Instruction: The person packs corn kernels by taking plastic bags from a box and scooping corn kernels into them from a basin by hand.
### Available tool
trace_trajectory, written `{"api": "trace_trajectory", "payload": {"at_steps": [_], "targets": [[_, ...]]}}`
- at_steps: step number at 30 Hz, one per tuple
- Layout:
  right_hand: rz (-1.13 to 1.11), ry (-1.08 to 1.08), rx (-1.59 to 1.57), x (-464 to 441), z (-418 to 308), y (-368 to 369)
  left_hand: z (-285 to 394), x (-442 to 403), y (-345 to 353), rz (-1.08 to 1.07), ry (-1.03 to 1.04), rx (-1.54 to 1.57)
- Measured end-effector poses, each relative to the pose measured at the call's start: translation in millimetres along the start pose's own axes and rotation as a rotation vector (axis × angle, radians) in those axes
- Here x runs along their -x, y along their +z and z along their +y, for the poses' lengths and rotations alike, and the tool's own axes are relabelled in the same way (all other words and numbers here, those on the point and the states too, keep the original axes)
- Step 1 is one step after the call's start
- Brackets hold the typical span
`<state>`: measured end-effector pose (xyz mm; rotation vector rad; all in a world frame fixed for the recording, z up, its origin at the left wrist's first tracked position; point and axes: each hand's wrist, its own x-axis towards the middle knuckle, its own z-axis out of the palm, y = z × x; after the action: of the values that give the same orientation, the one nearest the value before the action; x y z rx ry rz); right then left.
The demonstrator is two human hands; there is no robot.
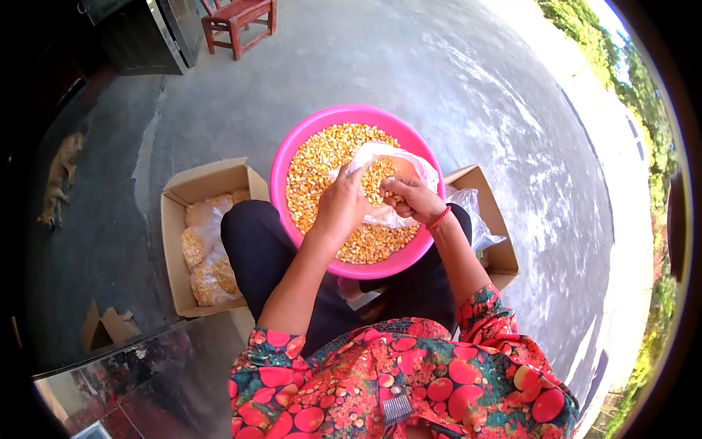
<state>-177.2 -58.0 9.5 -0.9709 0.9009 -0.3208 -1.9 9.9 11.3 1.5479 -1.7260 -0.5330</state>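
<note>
A pink basin (280, 164) full of loose corn kernels (314, 157) rests on my lap. My left hand (342, 201) is closed on the near left side of a clear plastic bag (418, 164), whose mouth is spread apart above the corn. Kernels show through and inside the bag opening. At the bag's right side, my right hand (411, 199) is closed with its fingers curled around some corn kernels. A red bracelet (439, 217) circles my right wrist.
Left of my knees stands a cardboard box (175, 252) with filled bags of corn (208, 249). Another box (501, 252) at right holds clear plastic bags (472, 212). A red wooden chair (235, 25) is at the back; an animal (60, 175) lies on the floor at far left.
</note>
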Motion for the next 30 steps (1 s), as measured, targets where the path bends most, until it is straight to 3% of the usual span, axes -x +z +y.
{"api": "trace_trajectory", "payload": {"at_steps": [3, 5, 9, 11, 13, 15, 17, 19, 21, 23, 24, 30], "targets": [[0.026, -0.024, 0.112, -31.0, -3.2, -12.2, -5.0, 0.8, 2.6, 0.001, -0.016, -0.023], [0.328, -0.291, 0.210, -43.3, -6.9, -1.2, -10.7, 0.0, 4.3, -0.001, -0.009, -0.035], [0.432, -0.377, 0.909, -25.0, -26.7, 4.0, -13.0, 0.8, 5.0, -0.001, 0.000, -0.046], [0.305, -0.395, 0.743, -17.9, -19.8, -1.6, -13.2, 1.9, 5.8, -0.016, -0.017, -0.051], [-0.051, -0.167, 0.636, 7.0, -27.3, 10.3, -12.3, 1.2, 4.4, -0.019, -0.020, -0.068], [-0.269, -0.084, 0.694, 20.0, -17.2, 21.1, -12.8, 1.3, 6.3, -0.046, -0.047, -0.069], [-0.328, -0.079, 0.813, 20.8, 2.4, 33.0, -14.1, -0.2, 10.8, -0.026, -0.090, -0.019], [-0.269, -0.547, 1.047, -0.6, 50.8, 25.3, -15.1, 0.2, 10.6, -0.027, -0.020, -0.073], [-0.176, -0.473, 1.109, -8.6, 67.4, 36.4, -19.4, 0.5, 15.0, -0.012, -0.015, -0.062], [0.020, -0.445, 1.388, -27.5, 97.1, 34.2, -11.3, 1.5, 7.8, -0.026, -0.021, -0.039], [0.046, -0.513, 1.368, -28.8, 104.7, 36.9, -11.0, 1.8, 6.6, -0.014, -0.016, -0.049], [-0.046, -0.425, 1.329, -33.5, 112.1, 41.2, -7.8, 2.4, 5.6, -0.013, -0.024, -0.064]]}}
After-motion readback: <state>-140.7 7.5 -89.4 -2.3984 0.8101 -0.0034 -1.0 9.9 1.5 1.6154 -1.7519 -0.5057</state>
